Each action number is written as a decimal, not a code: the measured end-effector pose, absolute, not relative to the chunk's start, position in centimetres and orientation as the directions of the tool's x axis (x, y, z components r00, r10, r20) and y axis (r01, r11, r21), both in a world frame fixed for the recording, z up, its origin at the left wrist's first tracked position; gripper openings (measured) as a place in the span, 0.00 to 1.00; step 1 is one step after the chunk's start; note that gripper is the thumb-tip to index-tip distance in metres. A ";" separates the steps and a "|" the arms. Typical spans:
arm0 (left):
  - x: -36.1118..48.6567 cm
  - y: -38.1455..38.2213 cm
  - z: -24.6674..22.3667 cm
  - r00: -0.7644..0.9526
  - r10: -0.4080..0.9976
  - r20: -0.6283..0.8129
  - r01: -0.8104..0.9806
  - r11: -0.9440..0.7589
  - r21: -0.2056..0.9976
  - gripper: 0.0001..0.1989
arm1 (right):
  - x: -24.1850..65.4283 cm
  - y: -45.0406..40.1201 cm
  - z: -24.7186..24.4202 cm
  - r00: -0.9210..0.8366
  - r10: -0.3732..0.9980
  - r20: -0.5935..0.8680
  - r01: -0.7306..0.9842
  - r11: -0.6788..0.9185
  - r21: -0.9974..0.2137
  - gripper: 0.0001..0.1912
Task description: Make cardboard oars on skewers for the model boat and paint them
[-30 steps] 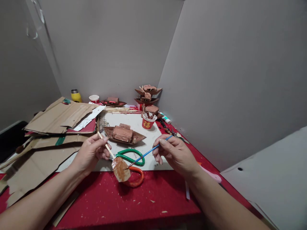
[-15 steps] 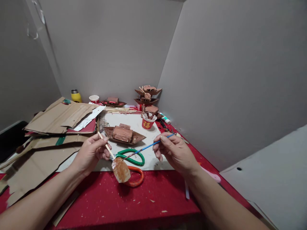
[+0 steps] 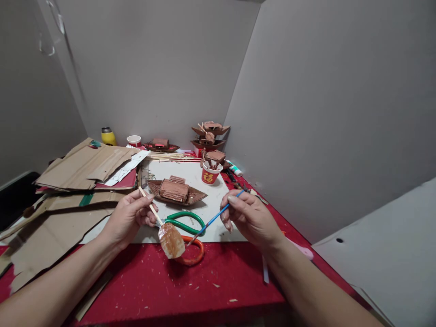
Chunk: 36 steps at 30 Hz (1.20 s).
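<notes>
Between its thumb and fingers my left hand [image 3: 133, 214] pinches a pale wooden stick [image 3: 150, 205]. A flat paddle-shaped piece [image 3: 171, 240] sits on the stick's lower end, coated glossy brown, with a lighter tip. My right hand [image 3: 250, 215] grips a thin blue paintbrush [image 3: 218, 215], its brown-stained bristles pointing down just right of the piece's lower end. Behind the piece lie scissors with a green handle loop [image 3: 185, 222] and an orange one [image 3: 195, 259]. Beyond my hands, a brown model boat [image 3: 177, 190] with a ribbed cabin rests on white paper.
A red paper cup [image 3: 211, 173] with brown paint inside stands at the paper's far right. Cardboard sheets [image 3: 81, 168] are piled at left. At the back are thin sticks [image 3: 173, 157], stacked model boats [image 3: 209, 136] and a yellow bottle [image 3: 108, 136]. Scraps dot the red cloth [image 3: 177, 295].
The brush tip has moved down and right, from the upper part of the paddle piece to beside its lower end. My left hand stays nearly still.
</notes>
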<state>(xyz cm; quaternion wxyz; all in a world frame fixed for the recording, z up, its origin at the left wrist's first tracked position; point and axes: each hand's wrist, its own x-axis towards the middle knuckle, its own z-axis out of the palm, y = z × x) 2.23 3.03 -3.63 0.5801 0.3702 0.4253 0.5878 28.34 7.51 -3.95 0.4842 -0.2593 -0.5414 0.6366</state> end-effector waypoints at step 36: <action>2.2 3.1 -4.0 -0.071 0.996 -0.047 -0.370 0.017 0.929 0.12 | 27.7 6.7 -4.5 -0.357 0.895 0.268 -0.351 0.137 -0.926 0.16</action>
